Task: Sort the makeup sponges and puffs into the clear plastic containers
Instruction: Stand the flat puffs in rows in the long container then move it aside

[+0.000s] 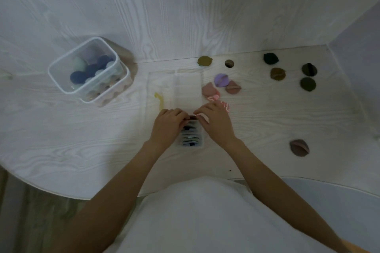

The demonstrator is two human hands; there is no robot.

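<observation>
- The left hand [167, 124] and right hand [213, 122] meet over a long clear tray [190, 96] on the white table [82, 150].
- Both sets of fingertips curl narrowly together, pinching a small dark puff [192, 117] that stands on edge between them at the tray's middle.
- Just nearer the person, a row of upright puffs [190, 136] fills the tray's near end, between the two wrists.
- A pink puff [208, 90] lies beside the right fingers; other puffs lie well apart.
- A square tub [61, 80] of sponges stands far left.
</observation>
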